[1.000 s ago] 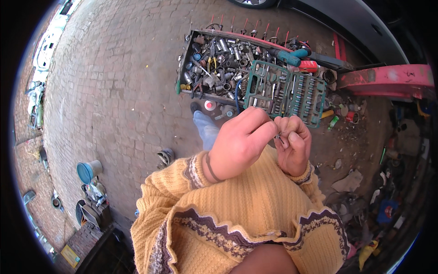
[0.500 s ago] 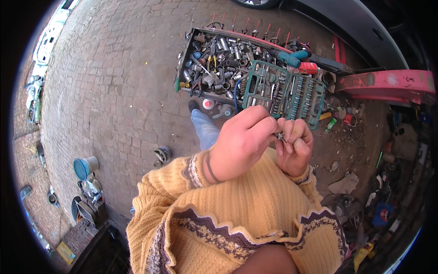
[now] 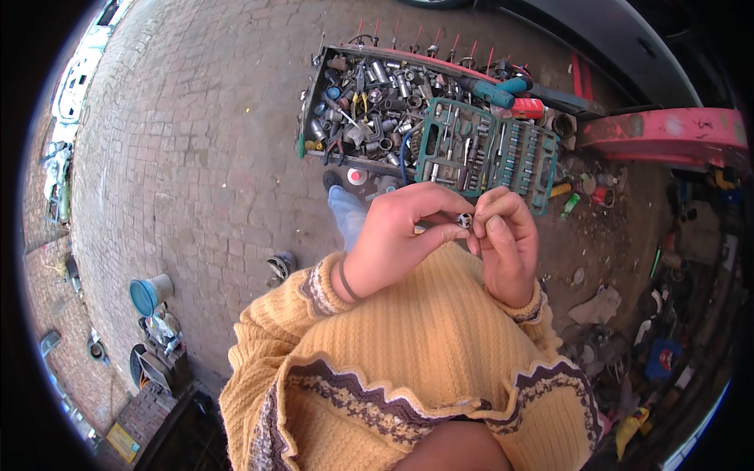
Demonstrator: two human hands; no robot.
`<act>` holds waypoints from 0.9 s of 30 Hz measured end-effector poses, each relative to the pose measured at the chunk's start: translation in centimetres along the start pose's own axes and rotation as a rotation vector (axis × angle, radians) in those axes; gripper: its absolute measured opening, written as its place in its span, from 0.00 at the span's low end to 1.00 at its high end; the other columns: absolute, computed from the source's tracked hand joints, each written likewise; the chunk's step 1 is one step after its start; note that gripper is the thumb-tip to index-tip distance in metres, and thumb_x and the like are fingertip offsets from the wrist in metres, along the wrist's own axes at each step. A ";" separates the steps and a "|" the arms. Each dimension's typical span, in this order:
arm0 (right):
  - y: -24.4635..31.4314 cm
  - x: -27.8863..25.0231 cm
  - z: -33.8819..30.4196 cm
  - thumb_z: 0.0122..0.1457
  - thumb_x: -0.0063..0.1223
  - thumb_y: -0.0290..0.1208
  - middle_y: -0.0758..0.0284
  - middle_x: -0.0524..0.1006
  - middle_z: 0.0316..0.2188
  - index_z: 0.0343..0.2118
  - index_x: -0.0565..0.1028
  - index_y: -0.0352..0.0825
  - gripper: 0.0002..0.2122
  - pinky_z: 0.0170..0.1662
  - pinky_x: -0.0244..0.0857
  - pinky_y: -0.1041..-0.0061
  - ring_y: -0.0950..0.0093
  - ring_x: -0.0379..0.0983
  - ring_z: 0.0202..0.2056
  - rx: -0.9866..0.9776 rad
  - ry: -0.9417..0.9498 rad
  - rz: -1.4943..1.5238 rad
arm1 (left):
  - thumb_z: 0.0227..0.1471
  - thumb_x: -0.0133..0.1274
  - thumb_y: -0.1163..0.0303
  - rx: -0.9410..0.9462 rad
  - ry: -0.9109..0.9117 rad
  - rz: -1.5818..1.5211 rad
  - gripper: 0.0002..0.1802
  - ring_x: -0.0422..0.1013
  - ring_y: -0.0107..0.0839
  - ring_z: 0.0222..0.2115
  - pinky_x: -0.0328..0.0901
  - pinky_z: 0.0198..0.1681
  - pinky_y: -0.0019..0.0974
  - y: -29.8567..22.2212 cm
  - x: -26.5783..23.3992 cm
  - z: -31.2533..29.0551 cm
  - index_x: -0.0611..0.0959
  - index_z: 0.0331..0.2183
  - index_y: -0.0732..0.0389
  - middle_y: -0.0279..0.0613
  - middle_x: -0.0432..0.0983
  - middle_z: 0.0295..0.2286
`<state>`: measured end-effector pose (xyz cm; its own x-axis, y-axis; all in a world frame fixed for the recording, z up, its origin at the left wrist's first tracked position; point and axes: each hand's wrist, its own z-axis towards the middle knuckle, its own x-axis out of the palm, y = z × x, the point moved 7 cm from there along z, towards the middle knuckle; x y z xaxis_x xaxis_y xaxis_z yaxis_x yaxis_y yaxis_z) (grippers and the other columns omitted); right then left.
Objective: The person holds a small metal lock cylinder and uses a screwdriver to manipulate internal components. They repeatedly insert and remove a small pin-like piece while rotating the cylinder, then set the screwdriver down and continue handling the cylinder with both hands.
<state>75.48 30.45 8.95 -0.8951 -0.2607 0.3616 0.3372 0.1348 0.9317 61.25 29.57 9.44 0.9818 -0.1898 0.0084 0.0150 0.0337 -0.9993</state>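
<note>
In front of my chest, my left hand [image 3: 404, 235] pinches a small round metal part [image 3: 464, 220] between thumb and forefinger. The face of the part is shiny, with dark recesses. My right hand [image 3: 506, 243] is close against its right side, thumb and fingers curled together. Whether those fingertips hold anything is hidden. Just beyond both hands lies a green socket set case [image 3: 492, 149], opened flat, with sockets and bits in its slots.
A metal tray [image 3: 312, 94] full of loose sockets and tools stands ahead, a teal power tool [image 3: 493, 93] and red can [image 3: 528, 108] at its right. A pink-red beam [image 3: 667, 133] juts in at right. A bucket [image 3: 149, 293] stands on the left paving.
My hands have drawn slightly apart and turned, so the round end of the metal part now shows. The right fingers have shifted beside it. The view has moved a little.
</note>
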 end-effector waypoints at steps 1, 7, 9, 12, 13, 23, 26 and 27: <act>0.1 0.0 0.0 0.65 0.45 0.25 0.68 0.72 0.32 0.35 0.71 0.30 0.05 0.33 0.62 0.82 0.83 0.66 0.28 -0.019 -0.014 -0.039 | 0.44 0.61 0.81 0.086 -0.014 0.119 0.15 0.78 0.38 0.34 0.72 0.35 0.34 -0.4 -0.1 0.0 0.83 0.38 0.63 0.43 0.78 0.34; -0.4 -0.1 0.0 0.68 0.43 0.27 0.64 0.76 0.39 0.39 0.70 0.30 0.06 0.37 0.68 0.82 0.81 0.73 0.33 0.032 -0.064 -0.179 | 0.45 0.58 0.79 0.288 -0.066 0.566 0.15 0.76 0.45 0.34 0.72 0.37 0.39 -1.3 -0.1 -0.5 0.82 0.39 0.63 0.45 0.79 0.35; -1.3 -0.2 0.2 0.68 0.42 0.28 0.64 0.76 0.40 0.39 0.70 0.31 0.06 0.38 0.69 0.81 0.80 0.74 0.33 0.071 -0.071 -0.138 | 0.45 0.57 0.81 0.309 -0.065 0.646 0.16 0.76 0.44 0.33 0.72 0.36 0.40 -0.9 -0.1 -0.7 0.82 0.40 0.63 0.46 0.79 0.35; -3.2 -0.9 0.5 0.69 0.42 0.28 0.66 0.76 0.38 0.39 0.70 0.31 0.06 0.40 0.71 0.80 0.80 0.75 0.35 0.181 -0.087 -0.042 | 0.46 0.56 0.79 0.264 -0.101 0.574 0.17 0.74 0.45 0.35 0.70 0.37 0.41 0.5 -0.4 -0.7 0.81 0.41 0.63 0.45 0.78 0.35; -3.9 -1.2 0.5 0.69 0.42 0.29 0.66 0.76 0.38 0.39 0.70 0.32 0.06 0.41 0.71 0.80 0.80 0.75 0.35 0.230 -0.093 -0.019 | 0.46 0.56 0.79 0.223 -0.096 0.548 0.17 0.74 0.46 0.35 0.69 0.37 0.42 1.3 -0.4 -0.6 0.80 0.41 0.63 0.45 0.78 0.35; -10.1 -3.3 -2.0 0.69 0.43 0.29 0.69 0.74 0.37 0.39 0.70 0.34 0.05 0.46 0.69 0.79 0.79 0.73 0.39 0.585 -0.161 0.301 | 0.43 0.53 0.76 0.359 0.013 0.919 0.21 0.74 0.39 0.39 0.71 0.42 0.37 4.5 1.2 -2.1 0.80 0.44 0.64 0.43 0.77 0.40; -10.4 -3.7 -2.9 0.69 0.42 0.29 0.69 0.73 0.37 0.39 0.69 0.34 0.05 0.46 0.69 0.79 0.79 0.73 0.39 0.611 -0.171 0.348 | 0.43 0.53 0.75 0.395 0.064 0.959 0.22 0.74 0.38 0.40 0.71 0.42 0.37 4.5 1.7 -2.5 0.79 0.45 0.64 0.42 0.76 0.41; -10.4 -3.9 -3.2 0.69 0.43 0.29 0.69 0.74 0.37 0.39 0.70 0.34 0.05 0.46 0.69 0.78 0.79 0.73 0.39 0.626 -0.183 0.338 | 0.43 0.53 0.75 0.395 0.076 0.961 0.22 0.74 0.38 0.41 0.71 0.42 0.37 4.5 1.9 -2.6 0.79 0.45 0.64 0.42 0.76 0.41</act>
<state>76.38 27.05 -2.03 -0.8249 0.0483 0.5633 0.4226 0.7146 0.5575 62.69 26.85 4.86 0.5984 0.0259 -0.8008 -0.6925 0.5195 -0.5006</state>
